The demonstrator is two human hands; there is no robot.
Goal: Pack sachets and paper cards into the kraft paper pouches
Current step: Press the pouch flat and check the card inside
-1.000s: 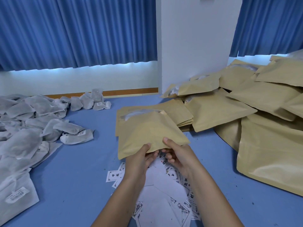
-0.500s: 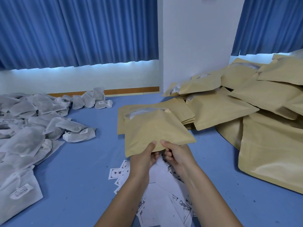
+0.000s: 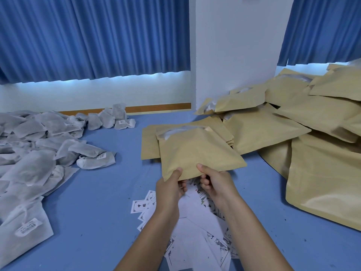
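Sachets lie heaped on my left. My left hand and right hand pinch the near edge of one kraft pouch, raised over the paper cards. Its far mouth seems open, though I can't be sure; tilted away, the contents could slide out.

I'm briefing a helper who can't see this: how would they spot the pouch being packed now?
Start at the white pillar; in front lies a flat stack of kraft pouches. The held pouch is the only one lifted, gripped along its near edge by the left hand and right hand.
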